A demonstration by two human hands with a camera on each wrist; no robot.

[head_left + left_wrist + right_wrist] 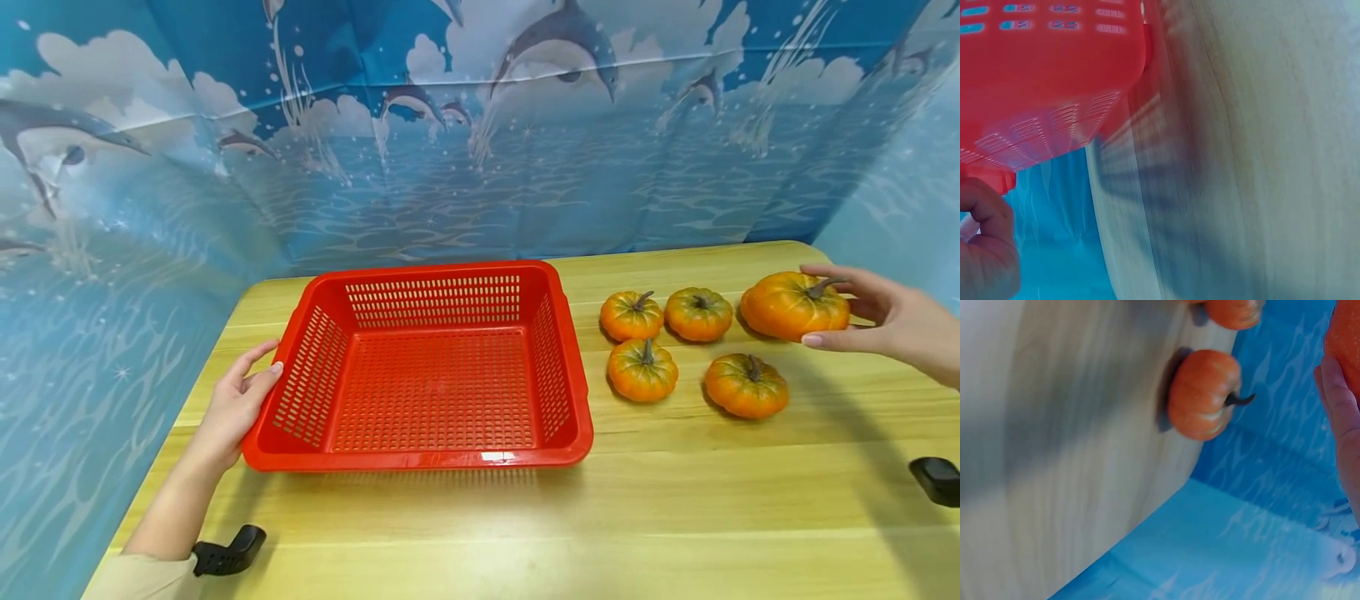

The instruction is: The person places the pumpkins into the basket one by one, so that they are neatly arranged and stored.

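A red plastic basket (420, 460) with slotted walls is on the left of the table, its inside bare. My left hand (232, 408) pinches its left rim, thumb over the top; the left wrist view shows the basket's outer wall (1054, 75) close over the wood. At the far right, my right hand (892, 321) holds a small orange pumpkin (813, 312) by its right side, fingers behind and thumb in front. Several more pumpkins lie between basket and hand, among them one with a greenish top (699, 314) and one nearer the front (746, 387).
A light wooden table (675, 517) carries everything. Behind it and at both sides hangs a blue curtain (450, 183) printed with dolphins and waves. Each wrist wears a black strap device, the left one (231, 552) low over the table.
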